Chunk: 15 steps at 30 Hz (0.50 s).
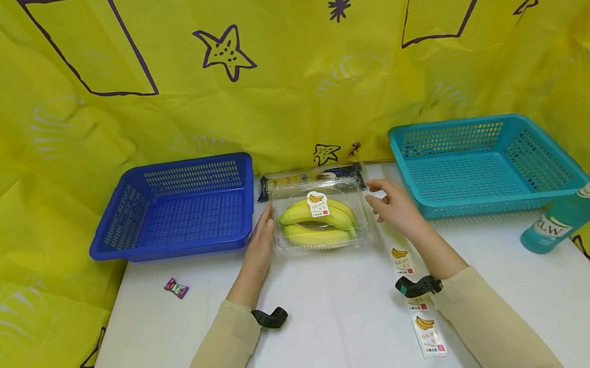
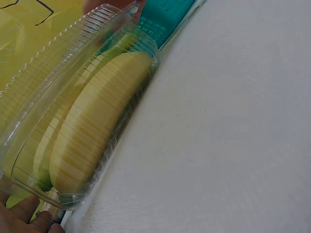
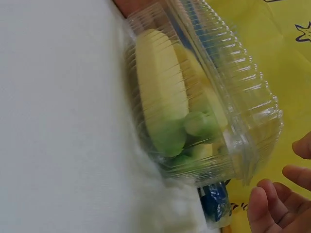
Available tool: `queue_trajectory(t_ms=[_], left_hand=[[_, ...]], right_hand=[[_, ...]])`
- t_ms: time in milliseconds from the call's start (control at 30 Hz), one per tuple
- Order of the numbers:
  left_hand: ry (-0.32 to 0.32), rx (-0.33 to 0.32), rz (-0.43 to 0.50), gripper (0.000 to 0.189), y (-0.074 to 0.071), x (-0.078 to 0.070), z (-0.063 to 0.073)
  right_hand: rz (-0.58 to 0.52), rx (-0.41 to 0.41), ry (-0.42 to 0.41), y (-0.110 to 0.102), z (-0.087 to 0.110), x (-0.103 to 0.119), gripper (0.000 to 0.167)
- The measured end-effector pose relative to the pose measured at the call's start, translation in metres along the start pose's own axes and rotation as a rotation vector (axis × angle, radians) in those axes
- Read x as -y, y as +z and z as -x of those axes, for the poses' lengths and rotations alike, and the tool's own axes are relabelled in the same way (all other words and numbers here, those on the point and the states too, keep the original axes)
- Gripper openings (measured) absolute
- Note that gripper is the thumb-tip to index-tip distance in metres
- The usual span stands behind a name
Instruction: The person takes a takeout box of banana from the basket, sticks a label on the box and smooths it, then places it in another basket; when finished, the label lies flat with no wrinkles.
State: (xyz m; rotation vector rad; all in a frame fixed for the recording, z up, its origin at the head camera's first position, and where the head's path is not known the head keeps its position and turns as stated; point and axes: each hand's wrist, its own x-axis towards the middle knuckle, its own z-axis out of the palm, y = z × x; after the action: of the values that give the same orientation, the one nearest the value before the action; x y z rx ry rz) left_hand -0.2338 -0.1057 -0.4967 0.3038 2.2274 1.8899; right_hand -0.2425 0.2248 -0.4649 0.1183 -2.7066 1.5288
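A clear plastic clamshell box (image 1: 355, 190) with bananas (image 1: 317, 236) inside stands at the middle back of the white table. On its lid is a white label (image 1: 318, 205) with a banana picture. My left hand (image 1: 260, 245) lies along the box's left side, fingers extended and fingertips right at its end in the left wrist view. To the right of the box is my right hand (image 1: 397, 209), its fingers (image 3: 260, 204) loosely bent with a gap to the plastic and nothing between them. The lid looks closed down over the fruit.
A blue basket (image 1: 178, 252) stands left and a teal basket (image 1: 501, 203) right. Behind the box lies a dark-ended packet (image 1: 352, 171). A strip of banana labels (image 1: 428, 333) runs under my right forearm. A teal bottle (image 1: 559, 226) leans at right; a wrapped candy (image 1: 176, 288) lies left.
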Motion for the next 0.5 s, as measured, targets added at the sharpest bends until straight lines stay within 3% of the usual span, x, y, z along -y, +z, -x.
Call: queue_trajectory(t_ms=[133, 333, 500], left_hand=[[-0.005, -0.003, -0.004, 0.055, 0.000, 0.002, -0.002], [-0.006, -0.008, 0.047, 0.055, -0.002, 0.029, -0.016], [0.023, -0.030, 0.082, 0.057, 0.000, 0.036, -0.017]], right_hand=[[-0.045, 0.010, 0.025, 0.003, 0.002, -0.004, 0.047], [-0.054, 0.059, 0.085, 0.006, 0.006, -0.010, 0.054], [-0.071, 0.113, 0.141, 0.009, 0.009, -0.011, 0.062]])
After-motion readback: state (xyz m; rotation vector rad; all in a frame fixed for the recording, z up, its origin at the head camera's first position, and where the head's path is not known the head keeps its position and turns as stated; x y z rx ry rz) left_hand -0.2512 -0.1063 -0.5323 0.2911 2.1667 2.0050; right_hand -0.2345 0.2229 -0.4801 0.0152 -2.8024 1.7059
